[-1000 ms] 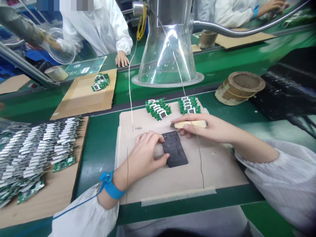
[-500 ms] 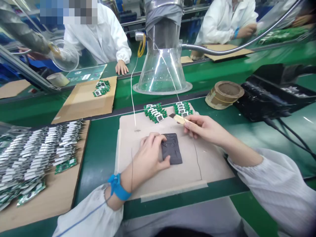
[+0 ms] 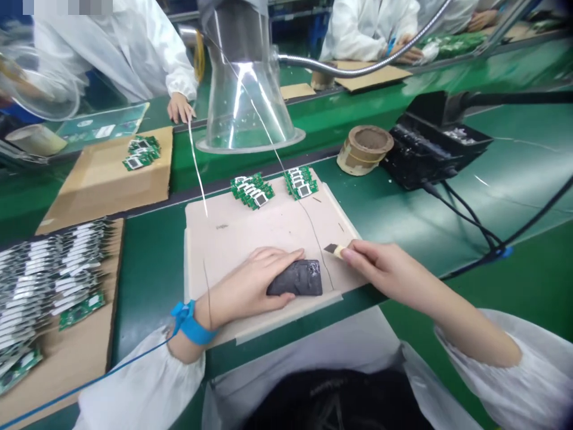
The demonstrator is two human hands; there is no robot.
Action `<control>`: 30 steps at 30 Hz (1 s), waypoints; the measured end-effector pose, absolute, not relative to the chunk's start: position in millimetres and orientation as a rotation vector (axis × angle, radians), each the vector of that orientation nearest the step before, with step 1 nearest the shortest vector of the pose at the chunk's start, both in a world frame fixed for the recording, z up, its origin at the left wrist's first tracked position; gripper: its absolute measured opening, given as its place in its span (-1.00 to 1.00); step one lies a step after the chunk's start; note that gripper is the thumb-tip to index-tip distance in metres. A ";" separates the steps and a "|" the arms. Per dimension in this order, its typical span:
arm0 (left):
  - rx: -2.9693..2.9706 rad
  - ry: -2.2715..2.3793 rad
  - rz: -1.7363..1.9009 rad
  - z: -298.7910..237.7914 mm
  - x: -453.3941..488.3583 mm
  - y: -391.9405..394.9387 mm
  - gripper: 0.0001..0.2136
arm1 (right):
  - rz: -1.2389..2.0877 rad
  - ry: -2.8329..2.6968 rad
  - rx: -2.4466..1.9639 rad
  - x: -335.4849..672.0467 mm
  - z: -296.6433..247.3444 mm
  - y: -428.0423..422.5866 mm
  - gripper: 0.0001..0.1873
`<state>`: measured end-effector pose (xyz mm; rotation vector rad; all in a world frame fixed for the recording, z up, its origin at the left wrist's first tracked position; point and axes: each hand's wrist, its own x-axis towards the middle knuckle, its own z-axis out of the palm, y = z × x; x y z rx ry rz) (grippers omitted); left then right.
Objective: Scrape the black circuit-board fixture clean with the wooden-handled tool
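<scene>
So I'm standing by this green bench and the person has both hands busy. Left hand has the black plate by its left end, fingers over the far side and thumb along the near side, so the plate is properly gripped between them. It's near the mat's near edge, over toward the right corner, long side running left to right. Can't tell if it's flat on the mat or tipped a bit, tbh.

Right hand is pinching the knife by its pale handle, thumb against fingers, just in from the mat's right edge. The dark blade points left at the plate but isn't touching it. There's a blue strap on the left wrist.

Along the mat's far edge you get 2 clumps of green boards: the left clump around the middle and the right clump by the far right corner. A clear hood hangs above and behind them. Past that corner there's a tan roll right next to a black box.

Off to the left, a cardboard sheet carries rows of stacked boards, with a single green board near its right edge. Across the bench, a co-worker's hand rests on the far side.
</scene>
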<state>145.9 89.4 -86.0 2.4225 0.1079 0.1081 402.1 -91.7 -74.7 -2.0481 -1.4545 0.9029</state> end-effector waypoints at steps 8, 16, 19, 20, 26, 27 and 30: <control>2.388 -0.064 0.055 -86.7 149.9 80.3 -0.39 | 1.077 -1.234 -2.127 357.6 -73.1 -154.4 -0.41; 2.417 -0.088 0.041 -84.6 151.1 79.0 -0.45 | 1.018 -1.182 -2.062 339.7 -77.7 -173.9 -0.44; 2.418 -0.095 0.053 -84.3 151.0 78.8 -0.46 | 0.979 -1.163 -2.091 332.9 -82.7 -164.5 -0.42; 2.416 -0.095 0.057 -84.3 151.1 78.7 -0.46 | 0.960 -1.154 -2.107 332.0 -84.1 -161.2 -0.41; 2.404 -0.095 0.075 -84.4 151.5 78.3 -0.45 | 0.903 -1.159 -2.168 334.4 -84.7 -149.4 -0.37; 2.404 -0.093 0.075 -84.2 151.5 78.1 -0.45 | 0.894 -1.164 -2.173 335.0 -84.1 -148.5 -0.37; 2.400 -0.064 0.064 -83.5 151.5 77.3 -0.45 | 0.886 -1.200 -2.184 335.3 -82.4 -147.5 -0.37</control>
